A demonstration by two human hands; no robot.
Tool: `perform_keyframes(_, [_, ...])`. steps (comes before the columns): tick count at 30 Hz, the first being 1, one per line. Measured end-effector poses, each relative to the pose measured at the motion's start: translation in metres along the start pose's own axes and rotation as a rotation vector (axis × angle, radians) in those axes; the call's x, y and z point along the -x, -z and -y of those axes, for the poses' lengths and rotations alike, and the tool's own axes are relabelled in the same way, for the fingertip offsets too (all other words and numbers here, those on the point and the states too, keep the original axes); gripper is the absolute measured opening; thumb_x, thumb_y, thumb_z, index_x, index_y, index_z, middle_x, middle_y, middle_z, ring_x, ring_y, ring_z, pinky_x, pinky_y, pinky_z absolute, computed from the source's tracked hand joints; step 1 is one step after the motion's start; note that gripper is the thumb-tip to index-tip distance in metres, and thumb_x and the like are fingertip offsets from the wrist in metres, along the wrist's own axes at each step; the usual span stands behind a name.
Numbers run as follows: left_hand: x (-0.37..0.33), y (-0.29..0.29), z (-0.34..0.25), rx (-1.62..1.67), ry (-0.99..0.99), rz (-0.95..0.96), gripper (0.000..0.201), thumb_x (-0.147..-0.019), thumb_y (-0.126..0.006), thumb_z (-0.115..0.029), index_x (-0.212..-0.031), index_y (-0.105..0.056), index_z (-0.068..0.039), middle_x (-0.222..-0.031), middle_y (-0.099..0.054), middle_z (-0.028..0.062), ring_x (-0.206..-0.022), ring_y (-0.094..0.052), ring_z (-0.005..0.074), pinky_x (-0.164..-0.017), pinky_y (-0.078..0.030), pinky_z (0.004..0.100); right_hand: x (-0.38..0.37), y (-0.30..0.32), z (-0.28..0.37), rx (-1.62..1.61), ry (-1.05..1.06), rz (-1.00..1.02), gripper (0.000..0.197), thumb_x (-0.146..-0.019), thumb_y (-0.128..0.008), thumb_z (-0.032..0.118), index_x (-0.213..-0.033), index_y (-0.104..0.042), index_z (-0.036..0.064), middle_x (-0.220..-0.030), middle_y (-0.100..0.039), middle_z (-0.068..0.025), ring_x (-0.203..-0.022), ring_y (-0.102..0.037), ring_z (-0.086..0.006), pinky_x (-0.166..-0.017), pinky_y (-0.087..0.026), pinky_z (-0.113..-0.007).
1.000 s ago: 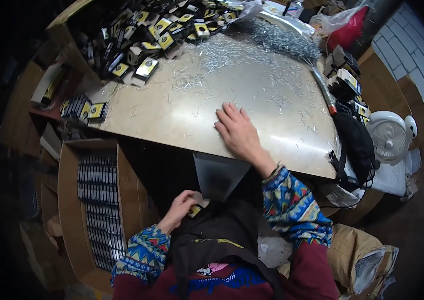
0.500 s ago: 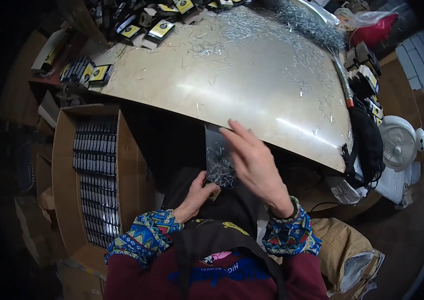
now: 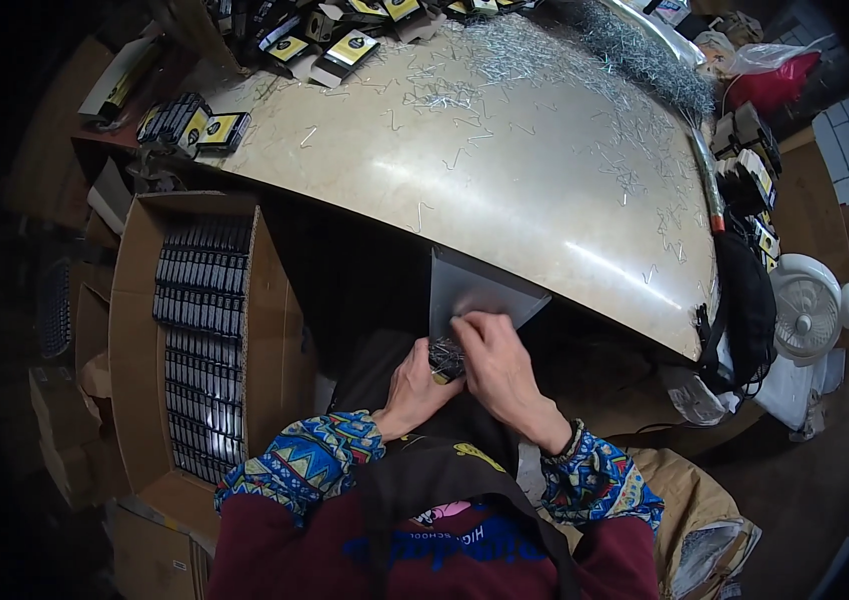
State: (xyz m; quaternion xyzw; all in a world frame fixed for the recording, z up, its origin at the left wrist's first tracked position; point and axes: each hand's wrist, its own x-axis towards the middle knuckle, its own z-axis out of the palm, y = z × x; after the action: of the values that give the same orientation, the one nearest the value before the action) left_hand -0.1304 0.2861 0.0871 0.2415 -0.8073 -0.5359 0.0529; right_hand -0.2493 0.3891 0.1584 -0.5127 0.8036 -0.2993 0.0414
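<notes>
Evidently the small box sits low in front of the person's apron, just under the lower end of the grey metal chute that slopes down from the table edge. Little of it shows between the hands: a strip of yellow and dark card, with a tangled clump of thin, dark silvery pins at its top. The left hand grips the box from its left side, fingers wrapped round it. The right hand is bent over the pins, its fingers curled together and slightly blurred at the tips; whether it pinches anything, I cannot tell. To the left stands an open carton holding tight rows of dark packs, and loose pins lie scattered across the table.
</notes>
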Motion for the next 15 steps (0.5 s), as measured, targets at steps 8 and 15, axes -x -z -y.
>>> perform_keyframes(8, [0.013, 0.029, 0.029, -0.101, -0.151, 0.137, 0.069, -0.071, -0.08, -0.019, -0.125, -0.041, 0.0, -0.11, -0.057, 0.0204, -0.1, -0.06, 0.0392, -0.082, -0.051, 0.0437, 0.007, 0.009, 0.001, -0.545, -0.035, 0.406, 0.036, -0.089, -0.058, 0.004, -0.124, -0.053, -0.0041, -0.11, -0.063, -0.0203, -0.096, -0.062, -0.0387, -0.083, -0.052, -0.04])
perform_keyframes(15, [-0.009, 0.056, -0.024, 0.118, -0.133, 0.065, 0.067, -0.079, -0.078, -0.027, -0.129, -0.042, -0.001, -0.108, -0.061, 0.0167, -0.099, -0.064, 0.0267, -0.086, -0.05, 0.0348, -0.019, 0.045, -0.002, -0.689, -0.255, 0.304, 0.046, -0.091, -0.067, 0.013, -0.133, -0.053, 0.0004, -0.11, -0.068, -0.0131, -0.092, -0.066, -0.0149, -0.079, -0.053, -0.028])
